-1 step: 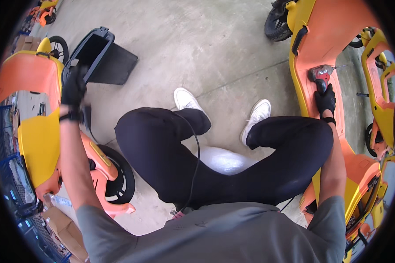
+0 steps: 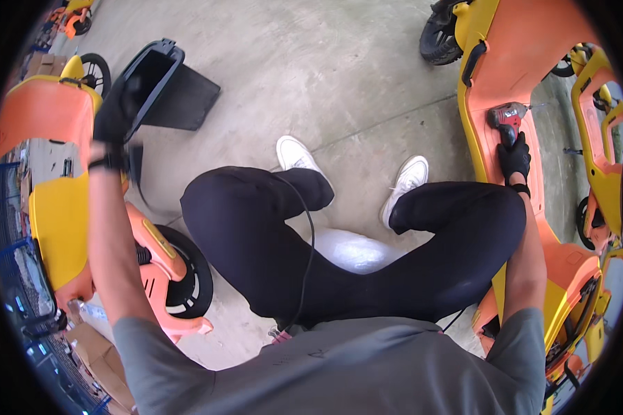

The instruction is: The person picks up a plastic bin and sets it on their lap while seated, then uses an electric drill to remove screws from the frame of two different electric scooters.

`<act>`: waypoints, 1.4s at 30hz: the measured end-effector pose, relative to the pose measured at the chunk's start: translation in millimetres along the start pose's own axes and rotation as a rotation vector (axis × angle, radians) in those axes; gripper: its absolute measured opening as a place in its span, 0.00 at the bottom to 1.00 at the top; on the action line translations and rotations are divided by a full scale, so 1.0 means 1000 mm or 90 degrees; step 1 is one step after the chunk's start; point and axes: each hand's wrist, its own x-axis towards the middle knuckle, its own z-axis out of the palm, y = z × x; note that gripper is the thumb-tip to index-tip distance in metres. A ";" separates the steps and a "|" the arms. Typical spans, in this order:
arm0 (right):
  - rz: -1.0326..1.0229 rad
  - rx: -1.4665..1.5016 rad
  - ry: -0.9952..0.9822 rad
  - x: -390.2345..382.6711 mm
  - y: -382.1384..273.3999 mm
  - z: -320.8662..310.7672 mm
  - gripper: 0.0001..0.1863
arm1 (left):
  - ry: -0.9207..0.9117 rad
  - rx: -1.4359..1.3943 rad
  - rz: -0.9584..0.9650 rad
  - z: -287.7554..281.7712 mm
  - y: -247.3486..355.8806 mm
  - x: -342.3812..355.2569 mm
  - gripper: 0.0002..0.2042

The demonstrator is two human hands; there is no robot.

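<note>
My left hand (image 2: 115, 121), in a black glove, is at the near left rim of a black plastic bin (image 2: 187, 100). Motion smears its fingers, and they blend into the dark bin, so their grip is unclear. The bin stands tilted, its opening toward the upper left. A dark flat piece (image 2: 137, 166) hangs just below that wrist. On the right, my gloved right hand (image 2: 514, 158) is closed round the handle of a red and grey power drill (image 2: 507, 116). The drill lies over the orange body of a yellow-edged scooter (image 2: 488, 90), its bit pointing right.
Another orange and yellow scooter (image 2: 59, 207) stands on my left, its black wheel (image 2: 190, 277) close to my knee. More scooters (image 2: 599, 138) line the far right. A clear plastic-wrapped bundle (image 2: 356, 252) lies between my legs. Cardboard (image 2: 97, 356) sits at lower left.
My left hand and forearm have shifted slightly up and left. The bin's rim has turned a little with it. My right hand and the drill stay in place.
</note>
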 end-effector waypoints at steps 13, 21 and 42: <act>-0.048 -0.005 0.035 0.004 0.014 0.015 0.43 | -0.127 -0.200 -0.422 -0.157 0.095 -0.042 0.20; -0.039 0.004 0.039 0.007 0.014 0.017 0.40 | -0.231 -0.384 -0.497 -0.159 0.149 -0.170 0.20; 0.004 0.377 -0.463 -0.322 0.115 0.087 0.17 | -0.892 -0.477 -0.540 0.156 0.372 -0.361 0.15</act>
